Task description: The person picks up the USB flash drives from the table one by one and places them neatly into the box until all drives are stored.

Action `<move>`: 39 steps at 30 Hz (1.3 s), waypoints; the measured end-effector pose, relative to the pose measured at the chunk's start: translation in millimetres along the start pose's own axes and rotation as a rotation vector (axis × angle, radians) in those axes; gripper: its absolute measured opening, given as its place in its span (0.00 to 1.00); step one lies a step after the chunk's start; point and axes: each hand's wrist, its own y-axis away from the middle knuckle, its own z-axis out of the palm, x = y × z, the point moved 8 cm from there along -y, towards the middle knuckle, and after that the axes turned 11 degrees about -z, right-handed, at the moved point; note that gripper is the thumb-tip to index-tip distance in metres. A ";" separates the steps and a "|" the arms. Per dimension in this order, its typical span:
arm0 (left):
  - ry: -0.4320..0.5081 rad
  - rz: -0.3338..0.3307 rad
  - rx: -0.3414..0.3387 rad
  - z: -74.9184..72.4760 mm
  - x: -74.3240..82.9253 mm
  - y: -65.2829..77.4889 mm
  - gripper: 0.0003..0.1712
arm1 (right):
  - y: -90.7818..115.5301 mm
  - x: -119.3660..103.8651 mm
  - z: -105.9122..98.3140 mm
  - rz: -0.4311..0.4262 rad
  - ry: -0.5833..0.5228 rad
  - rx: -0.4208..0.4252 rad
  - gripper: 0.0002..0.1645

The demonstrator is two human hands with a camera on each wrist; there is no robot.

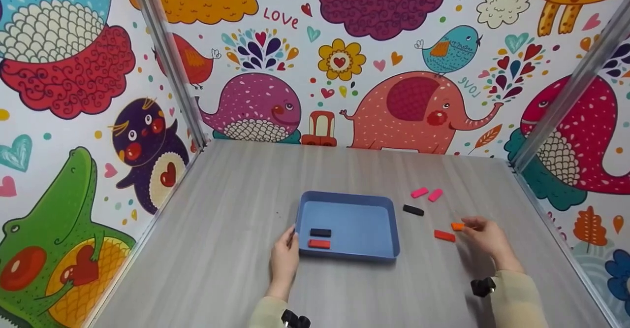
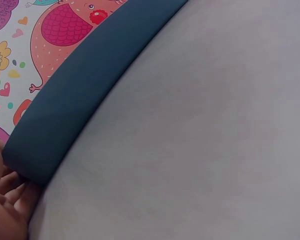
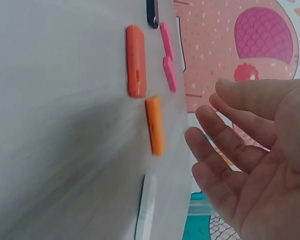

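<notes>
My left hand (image 1: 285,259) grips the blue tray (image 1: 348,198) at its front left corner; in the left wrist view the fingers (image 2: 12,192) are bent around that corner. Inside the tray lie a small black bar (image 1: 321,232) and a small red bar (image 1: 319,244). Over the table at the right, my right hand (image 1: 487,239) hovers near a small orange bar (image 1: 457,226), which it partly covers in the head view. Its fingers are loosely bent and nothing is between them in the right wrist view. A red-orange bar (image 3: 136,62) lies beside the orange one.
Two pink bars (image 1: 420,192) and another black bar (image 1: 413,210) lie right of the tray. A white bar (image 3: 146,207) shows on the table in the right wrist view. Printed cartoon walls (image 1: 393,57) enclose the grey table (image 1: 221,210) at the back and sides.
</notes>
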 end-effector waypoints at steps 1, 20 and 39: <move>0.000 0.000 -0.001 0.1 0.0 0.0 0.20 | 1.1 2.4 -0.5 0.009 -0.012 0.003 0.24; 0.004 -0.003 -0.006 0.2 0.3 0.8 0.21 | 17.4 54.6 -11.6 0.191 -0.113 0.052 0.31; 0.002 0.003 0.004 0.5 0.4 0.2 0.20 | 25.3 69.8 -2.9 0.237 -0.083 0.122 0.30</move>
